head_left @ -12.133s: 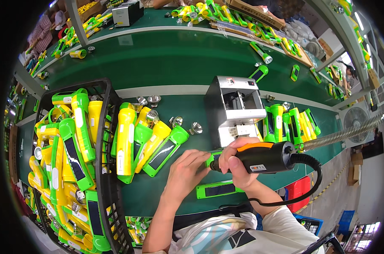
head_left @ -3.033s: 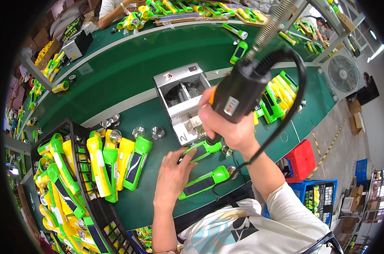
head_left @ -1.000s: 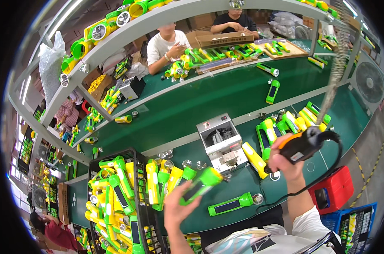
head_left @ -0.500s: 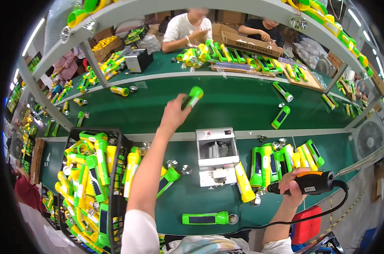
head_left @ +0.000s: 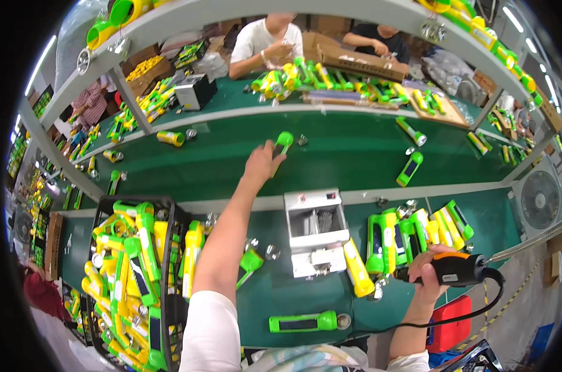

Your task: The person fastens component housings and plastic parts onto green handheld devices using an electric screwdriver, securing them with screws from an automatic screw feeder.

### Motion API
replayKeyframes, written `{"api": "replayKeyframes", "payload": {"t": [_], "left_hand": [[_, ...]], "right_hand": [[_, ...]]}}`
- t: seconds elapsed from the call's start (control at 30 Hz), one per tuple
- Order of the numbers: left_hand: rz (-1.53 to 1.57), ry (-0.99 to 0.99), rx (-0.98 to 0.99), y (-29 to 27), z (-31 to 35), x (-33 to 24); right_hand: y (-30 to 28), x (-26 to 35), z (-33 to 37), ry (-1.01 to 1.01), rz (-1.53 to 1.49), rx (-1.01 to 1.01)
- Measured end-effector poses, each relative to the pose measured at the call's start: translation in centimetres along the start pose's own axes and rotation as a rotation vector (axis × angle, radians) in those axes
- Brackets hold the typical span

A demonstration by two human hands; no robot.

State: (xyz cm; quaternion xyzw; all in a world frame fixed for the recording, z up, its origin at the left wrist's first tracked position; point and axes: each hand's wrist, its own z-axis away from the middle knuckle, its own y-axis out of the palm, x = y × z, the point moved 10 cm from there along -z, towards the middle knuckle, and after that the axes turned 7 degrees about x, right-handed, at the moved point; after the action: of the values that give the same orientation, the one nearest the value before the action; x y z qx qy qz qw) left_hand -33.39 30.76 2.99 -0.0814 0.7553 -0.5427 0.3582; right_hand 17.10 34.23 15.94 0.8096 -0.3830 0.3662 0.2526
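Note:
My left hand [head_left: 262, 162] reaches out over the green belt surface [head_left: 349, 139] beyond the table, its fingers around the body of a green flashlight [head_left: 285, 140]. Beside that flashlight's head is a small shiny reflector piece [head_left: 302, 140]. At the right, my right hand [head_left: 426, 274] is closed round a black and orange electric screwdriver [head_left: 456, 270], its tip pointing left toward a row of green and yellow flashlights [head_left: 389, 240]. Between my arms stands a small silver box machine [head_left: 317, 232] with an open compartment. One green flashlight [head_left: 302, 322] lies across the near table.
A black crate [head_left: 172, 273] heaped with flashlights stands at the left. Overhead runs a grey shelf frame [head_left: 281, 13] with side posts. The screwdriver's cable [head_left: 411, 325] loops over the table's near right. Two co-workers sit across; a fan [head_left: 539, 197] is at far right.
My left hand has brought the green flashlight down onto the belt surface, and a reflector piece now shows beside it. The right hand keeps its hold on the screwdriver. The view has shifted slightly.

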Motion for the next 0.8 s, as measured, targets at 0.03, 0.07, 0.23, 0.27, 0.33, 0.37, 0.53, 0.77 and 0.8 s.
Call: {"api": "replayKeyframes", "payload": {"t": [0.03,0.07,0.23,0.27,0.33,0.37,0.53,0.77,0.8], "left_hand": [[0.012,0.047,-0.057,-2.1,1.6,-0.5],[0.034,0.116,-0.112,-4.5,3.3,-1.5],[0.095,0.175,-0.165,-12.6,16.5,-8.4],[0.117,0.090,-0.151,-13.4,19.7,-8.4],[0.085,-0.053,-0.149,-13.3,26.1,-7.5],[0.037,-0.089,-0.157,-12.8,29.1,-6.8],[-0.058,-0.171,-0.227,-8.8,37.3,-3.6],[-0.341,-0.231,-0.063,-5.3,38.8,-2.8],[-0.323,-0.214,-0.025,-5.2,38.8,-2.7]], "right_hand": [[-0.1,0.2,0.1,-0.041,0.024,0.011],[0.2,0.2,0.1,-0.060,-0.004,0.005],[0.7,0.2,0.5,-0.100,-0.013,-0.012],[1.2,-0.3,0.5,-0.068,-0.048,0.002],[2.1,-0.6,0.4,-0.044,-0.083,0.000],[2.5,-0.8,0.1,-0.040,-0.105,0.008],[5.7,-1.3,-0.1,0.002,-0.256,0.082],[11.2,-3.7,0.6,0.062,-0.324,0.223],[11.7,-4.0,0.7,0.064,-0.314,0.233]]}}
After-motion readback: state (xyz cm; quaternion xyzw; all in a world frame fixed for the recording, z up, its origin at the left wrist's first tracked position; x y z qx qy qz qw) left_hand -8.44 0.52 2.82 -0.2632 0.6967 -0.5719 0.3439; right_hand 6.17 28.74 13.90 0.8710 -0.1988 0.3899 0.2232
